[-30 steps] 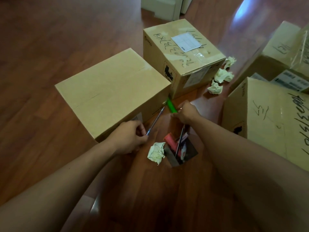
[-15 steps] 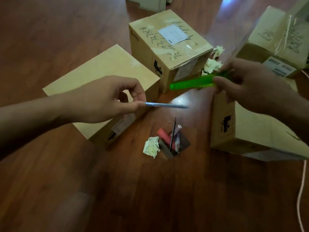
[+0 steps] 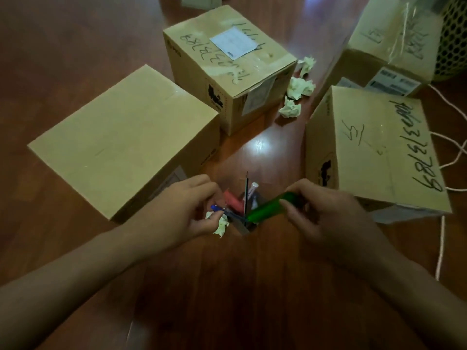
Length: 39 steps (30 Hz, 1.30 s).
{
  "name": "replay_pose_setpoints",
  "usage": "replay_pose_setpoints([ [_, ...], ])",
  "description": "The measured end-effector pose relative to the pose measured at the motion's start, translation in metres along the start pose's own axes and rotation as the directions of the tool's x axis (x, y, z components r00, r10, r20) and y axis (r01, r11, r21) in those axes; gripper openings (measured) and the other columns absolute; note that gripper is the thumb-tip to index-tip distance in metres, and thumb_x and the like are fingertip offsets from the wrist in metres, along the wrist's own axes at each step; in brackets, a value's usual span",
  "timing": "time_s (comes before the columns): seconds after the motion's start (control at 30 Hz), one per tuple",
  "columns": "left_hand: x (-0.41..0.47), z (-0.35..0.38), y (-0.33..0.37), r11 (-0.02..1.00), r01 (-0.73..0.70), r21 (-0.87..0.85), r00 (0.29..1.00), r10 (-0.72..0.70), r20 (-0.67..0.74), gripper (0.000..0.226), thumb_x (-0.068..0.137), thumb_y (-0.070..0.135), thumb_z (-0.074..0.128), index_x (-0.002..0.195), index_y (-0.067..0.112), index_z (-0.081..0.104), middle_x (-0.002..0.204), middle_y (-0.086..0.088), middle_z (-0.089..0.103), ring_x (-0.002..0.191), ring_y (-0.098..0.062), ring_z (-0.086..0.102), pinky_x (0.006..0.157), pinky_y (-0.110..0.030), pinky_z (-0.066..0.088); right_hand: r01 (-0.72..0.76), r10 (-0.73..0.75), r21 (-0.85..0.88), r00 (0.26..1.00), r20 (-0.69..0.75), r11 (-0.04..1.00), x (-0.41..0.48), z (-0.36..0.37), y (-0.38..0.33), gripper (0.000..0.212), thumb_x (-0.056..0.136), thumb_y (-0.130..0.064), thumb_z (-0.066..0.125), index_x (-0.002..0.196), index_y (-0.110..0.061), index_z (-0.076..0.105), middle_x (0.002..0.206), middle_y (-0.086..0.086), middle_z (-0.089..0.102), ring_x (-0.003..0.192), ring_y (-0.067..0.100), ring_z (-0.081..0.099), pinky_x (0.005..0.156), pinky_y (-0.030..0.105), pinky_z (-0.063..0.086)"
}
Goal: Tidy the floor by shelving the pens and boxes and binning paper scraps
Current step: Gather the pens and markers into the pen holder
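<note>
While our left hand (image 3: 182, 213) pinches the blue pen (image 3: 223, 210) and our right hand (image 3: 326, 218) grips the green marker (image 3: 267, 209) over the pen holder (image 3: 240, 227), we read "789" scrawled on the right box (image 3: 374, 147).

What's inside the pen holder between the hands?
Standing in the pen holder: a red marker, a thin dark pen and a white-capped pen. The blue pen in the left hand and green marker in the right hand point into its mouth. Its bottom is hidden.
</note>
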<state>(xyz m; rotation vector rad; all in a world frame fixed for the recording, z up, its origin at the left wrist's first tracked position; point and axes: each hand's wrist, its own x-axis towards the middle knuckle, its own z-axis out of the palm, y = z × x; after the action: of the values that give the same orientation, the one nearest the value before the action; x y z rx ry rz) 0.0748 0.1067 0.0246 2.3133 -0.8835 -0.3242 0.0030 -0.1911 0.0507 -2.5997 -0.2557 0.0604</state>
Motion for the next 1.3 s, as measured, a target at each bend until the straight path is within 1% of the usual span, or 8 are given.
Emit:
replay_pose_setpoints([
  [0.17,0.012,0.027,0.004,0.987,0.060,0.146,0.998,-0.056,-0.033,0.020,0.095,0.043,0.074,0.104,0.031,0.061,0.096,0.017,0.054,0.080,-0.004,0.054,0.068,-0.027,0.049,-0.057,0.058,-0.018,0.997,0.058,0.998,0.002,0.032,0.002,0.029,0.097,-0.041,0.054,0.117,-0.027,0.069,0.100,-0.017,0.066,0.076,-0.002,0.059,0.066,0.021,0.054],
  [0.3,0.009,0.036,0.010,0.951,0.287,-0.114,0.950,-0.298,-0.096,0.042,0.082,0.044,0.089,0.093,0.031,0.051,0.081,0.009,0.062,0.069,-0.005,0.060,0.059,-0.022,0.045,-0.139,0.138,0.088,0.990,0.021,0.986,-0.001,0.043,0.013,0.032,0.102,-0.039,0.065,0.131,-0.026,0.066,0.105,-0.018,0.067,0.080,0.001,0.065,0.068,0.023,0.059],
  [0.43,0.004,0.045,0.002,0.890,0.426,-0.162,0.884,-0.448,-0.133,0.058,0.071,0.050,0.094,0.096,0.029,0.046,0.084,0.008,0.059,0.068,-0.008,0.055,0.057,-0.023,0.043,-0.308,0.311,0.185,0.950,0.012,0.933,-0.006,0.057,0.020,0.085,0.088,-0.067,0.073,0.156,-0.027,0.043,0.130,-0.015,0.057,0.107,0.001,0.059,0.084,0.021,0.057],
  [0.6,0.017,0.057,-0.017,0.886,0.459,-0.073,0.887,-0.452,0.089,0.080,0.082,0.038,0.090,0.149,0.038,0.047,0.122,0.022,0.058,0.087,0.000,0.063,0.067,-0.015,0.047,-0.453,0.408,0.244,0.888,0.214,0.858,-0.010,0.085,0.020,0.135,0.062,-0.087,0.080,0.168,-0.027,0.021,0.169,-0.008,0.035,0.149,0.012,0.043,0.119,0.040,0.047],
  [0.7,0.026,0.062,-0.024,0.939,0.333,-0.082,0.933,-0.317,0.169,0.051,0.090,0.033,0.083,0.136,0.044,0.064,0.132,0.022,0.064,0.096,0.003,0.062,0.078,-0.016,0.053,-0.422,0.357,0.291,0.899,0.252,0.858,-0.007,0.106,0.022,0.118,0.066,-0.075,0.087,0.161,-0.034,0.030,0.161,-0.016,0.043,0.142,0.002,0.046,0.115,0.029,0.047],
  [0.87,0.035,0.065,-0.029,0.957,0.286,-0.043,0.950,-0.277,0.144,0.032,0.091,0.034,0.081,0.122,0.042,0.076,0.117,0.019,0.070,0.100,0.001,0.062,0.085,-0.026,0.057,-0.378,0.317,0.397,0.924,0.213,0.836,0.005,0.115,0.027,0.083,0.081,-0.046,0.091,0.146,-0.042,0.039,0.149,-0.021,0.053,0.126,-0.009,0.052,0.085,-0.005,0.042],
  [1.07,0.044,0.032,-0.020,0.971,0.214,-0.109,0.969,-0.197,0.153,0.052,0.083,0.060,0.073,0.130,0.038,0.070,0.120,0.016,0.069,0.103,-0.001,0.067,0.087,-0.034,0.062,-0.306,0.265,0.389,0.952,0.156,0.869,0.014,0.087,0.032,0.087,0.080,-0.041,0.093,0.147,-0.036,0.038,0.148,-0.017,0.058,0.134,-0.001,0.057,0.110,0.025,0.053],
  [1.3,0.050,-0.032,0.025,0.947,0.211,-0.241,0.974,-0.183,0.134,0.072,0.088,0.039,0.082,0.154,0.040,0.053,0.130,0.018,0.062,0.116,-0.001,0.063,0.097,-0.025,0.058,-0.223,0.178,0.369,0.972,0.152,0.902,0.032,0.012,0.008,0.084,0.082,-0.041,0.091,0.145,-0.034,0.038,0.146,-0.010,0.063,0.137,0.004,0.058,0.112,0.035,0.054],
])
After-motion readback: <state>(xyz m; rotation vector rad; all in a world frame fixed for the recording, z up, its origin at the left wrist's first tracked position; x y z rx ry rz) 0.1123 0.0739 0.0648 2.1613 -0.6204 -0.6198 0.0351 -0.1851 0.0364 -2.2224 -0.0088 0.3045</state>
